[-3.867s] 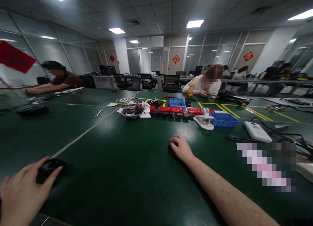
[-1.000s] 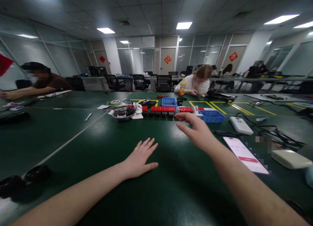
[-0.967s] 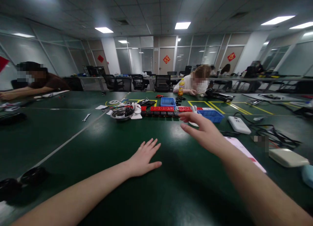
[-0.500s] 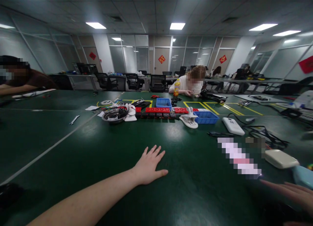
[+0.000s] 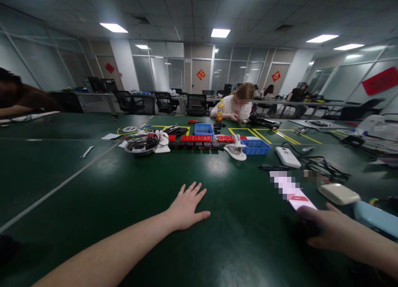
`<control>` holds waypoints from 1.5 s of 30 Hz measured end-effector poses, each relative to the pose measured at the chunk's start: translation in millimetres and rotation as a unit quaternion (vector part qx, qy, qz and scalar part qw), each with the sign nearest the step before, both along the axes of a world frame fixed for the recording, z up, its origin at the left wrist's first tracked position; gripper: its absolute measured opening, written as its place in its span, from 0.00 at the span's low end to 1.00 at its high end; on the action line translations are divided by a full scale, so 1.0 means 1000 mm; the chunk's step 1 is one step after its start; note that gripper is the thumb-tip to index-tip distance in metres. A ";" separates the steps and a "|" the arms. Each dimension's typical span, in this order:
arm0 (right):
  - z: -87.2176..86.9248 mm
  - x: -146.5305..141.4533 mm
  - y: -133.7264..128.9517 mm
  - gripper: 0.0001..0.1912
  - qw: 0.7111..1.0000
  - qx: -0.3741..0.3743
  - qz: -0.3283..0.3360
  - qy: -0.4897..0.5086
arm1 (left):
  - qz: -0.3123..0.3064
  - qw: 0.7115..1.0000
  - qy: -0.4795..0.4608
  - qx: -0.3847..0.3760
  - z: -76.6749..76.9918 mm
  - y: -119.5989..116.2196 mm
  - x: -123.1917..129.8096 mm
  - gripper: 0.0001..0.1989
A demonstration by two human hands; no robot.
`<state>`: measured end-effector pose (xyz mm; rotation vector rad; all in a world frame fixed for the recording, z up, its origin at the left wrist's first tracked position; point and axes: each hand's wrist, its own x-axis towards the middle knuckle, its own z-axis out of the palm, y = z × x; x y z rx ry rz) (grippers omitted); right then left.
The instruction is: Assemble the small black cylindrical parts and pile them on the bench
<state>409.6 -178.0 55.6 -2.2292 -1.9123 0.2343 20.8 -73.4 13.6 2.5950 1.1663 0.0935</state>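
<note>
Clock positions are read with twelve pointing away from the wearer. The dark object (image 5: 306,228) lies at nine o'clock of the right hand (image 5: 332,231), right at its fingertips, and at about three o'clock of the left hand (image 5: 187,210), well apart from it. The right hand's fingers curve over the object; blur and shadow prevent telling whether it is grasped. The left hand is released, palm down on the bench (image 5: 149,183), fingers spread.

At ten o'clock of the right hand is a flat phone (image 5: 301,200), glossy, its screen lit pink and white, the near end overlapped by the fingers. A cream box (image 5: 338,194) with rounded corners sits at twelve; a light blue case (image 5: 376,218), smooth, at about two.

From the left hand: a shiny metal bowl (image 5: 137,152), round, filled with wires, at about eleven; a slim metal wrench (image 5: 87,152) at ten; a long, segmented red strip (image 5: 199,138) at twelve; a glossy white clip (image 5: 236,150) at one, beside a rectangular blue plastic tray (image 5: 256,149). The bench surface is dark green, smooth and reflective.
</note>
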 end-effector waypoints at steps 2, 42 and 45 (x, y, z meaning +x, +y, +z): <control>0.012 -0.036 0.018 0.19 0.995 -0.092 0.043 -0.011 | -0.001 1.000 -0.003 0.001 0.000 0.000 -0.001 0.37; -0.051 -0.261 0.177 0.26 0.920 0.226 0.285 0.146 | 0.163 0.976 -0.128 0.069 -0.011 0.089 -0.020 0.09; -0.049 -0.259 0.175 0.23 0.921 0.212 0.287 0.154 | 0.156 0.976 -0.133 0.068 -0.012 0.090 -0.020 0.10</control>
